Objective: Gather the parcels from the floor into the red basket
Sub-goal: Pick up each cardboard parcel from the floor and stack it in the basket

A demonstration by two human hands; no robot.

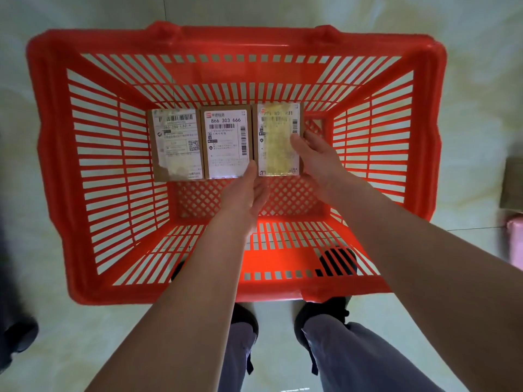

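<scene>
A red slatted basket stands on the pale floor below me. Three brown cardboard parcels with white labels lie side by side on its bottom near the far wall: the left parcel, the middle parcel and the right parcel. My right hand holds the right parcel at its right edge, with the thumb on the label and the fingers behind the edge. My left hand reaches in with fingers straight, its tip at that parcel's near left corner, against the seam with the middle parcel.
A brown box and a pink object sit on the floor at the right edge. Something dark lies at the lower left. My legs and dark shoes stand at the basket's near rim.
</scene>
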